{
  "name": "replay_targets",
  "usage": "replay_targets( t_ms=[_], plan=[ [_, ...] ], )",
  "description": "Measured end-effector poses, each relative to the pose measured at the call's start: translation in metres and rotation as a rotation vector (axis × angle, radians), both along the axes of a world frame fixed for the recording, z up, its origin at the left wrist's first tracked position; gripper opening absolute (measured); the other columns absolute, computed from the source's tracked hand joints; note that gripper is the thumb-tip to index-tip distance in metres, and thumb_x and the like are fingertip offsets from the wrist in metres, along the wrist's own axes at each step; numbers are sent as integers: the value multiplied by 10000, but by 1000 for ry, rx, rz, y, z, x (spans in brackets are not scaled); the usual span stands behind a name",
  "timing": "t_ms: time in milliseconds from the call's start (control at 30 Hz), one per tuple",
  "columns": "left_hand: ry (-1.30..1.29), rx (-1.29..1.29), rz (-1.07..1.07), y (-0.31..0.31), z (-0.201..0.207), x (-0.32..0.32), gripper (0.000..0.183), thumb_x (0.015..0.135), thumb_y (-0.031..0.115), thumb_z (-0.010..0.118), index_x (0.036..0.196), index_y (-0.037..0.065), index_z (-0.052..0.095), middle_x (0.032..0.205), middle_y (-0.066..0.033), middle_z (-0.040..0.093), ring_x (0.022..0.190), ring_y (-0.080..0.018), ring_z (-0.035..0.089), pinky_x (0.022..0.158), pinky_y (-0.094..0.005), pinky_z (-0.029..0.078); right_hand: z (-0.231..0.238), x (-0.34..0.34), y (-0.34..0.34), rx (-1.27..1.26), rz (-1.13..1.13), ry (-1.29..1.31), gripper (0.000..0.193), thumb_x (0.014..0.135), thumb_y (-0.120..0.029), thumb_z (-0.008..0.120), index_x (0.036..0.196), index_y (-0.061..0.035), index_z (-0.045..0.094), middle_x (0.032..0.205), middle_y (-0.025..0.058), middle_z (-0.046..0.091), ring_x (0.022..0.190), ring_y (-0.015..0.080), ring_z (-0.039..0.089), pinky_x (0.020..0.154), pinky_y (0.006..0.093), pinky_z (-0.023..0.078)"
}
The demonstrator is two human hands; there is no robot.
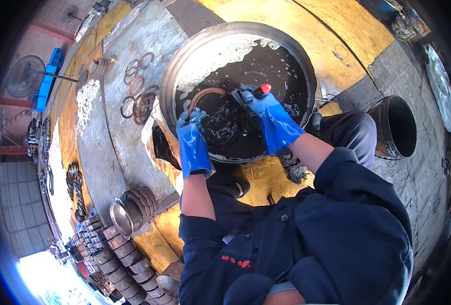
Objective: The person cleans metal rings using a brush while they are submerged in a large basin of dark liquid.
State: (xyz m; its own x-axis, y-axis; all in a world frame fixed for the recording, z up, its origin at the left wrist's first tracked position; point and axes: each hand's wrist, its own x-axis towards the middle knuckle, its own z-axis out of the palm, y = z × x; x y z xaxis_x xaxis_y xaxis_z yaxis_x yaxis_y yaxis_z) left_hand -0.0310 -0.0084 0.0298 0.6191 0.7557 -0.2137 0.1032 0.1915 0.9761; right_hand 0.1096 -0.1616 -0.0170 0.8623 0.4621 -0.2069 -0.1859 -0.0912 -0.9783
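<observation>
A large round metal basin (170, 76) stands in front of me with dark liquid (281, 66) and pale foam (210, 51) in it. Over its near left side my left hand (191, 133), in a blue glove, is closed on a thin brown ring (205, 92). My right hand (261, 105), gloved too, grips a red-ended tool (261, 91). The tool's dark working end is near the ring's far right side; it looks like a brush, but the bristles are hard to make out. The lower part of the ring cannot be told from the dark liquid.
Loose rings (143, 104) lie on the floor left of the basin. A stack of metal rings (141, 201) and rows of dark cylindrical parts (126, 254) are at the lower left. A black bucket (396, 127) stands right of my knee. A fan (26, 76) is farther left.
</observation>
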Motion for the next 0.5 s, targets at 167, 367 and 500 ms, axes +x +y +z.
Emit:
replay_targets(
  t_ms=[167,367,500],
  plan=[
    [-54,-80,-72,12,-22,4,141,917,186,662,1019,87,663,814,3,679,506,-8,382,450,-184,288,34,-24,27,351,334,-450,258,928,-138,588,1158,-37,648,1071,67,688,960,162,647,886,287,513],
    [-53,-149,-138,12,-15,9,164,903,124,659,1050,54,671,836,-73,710,449,-19,356,408,-197,260,8,14,21,86,79,-201,194,915,-99,598,1085,-45,674,981,84,721,894,151,666,826,289,526],
    [-34,-202,-63,17,-19,14,179,902,141,668,1061,59,668,853,-87,717,436,-22,351,399,-197,263,-10,25,0,-144,41,-185,246,907,-133,607,1122,-28,661,996,80,718,911,143,661,833,288,521]
  ],
)
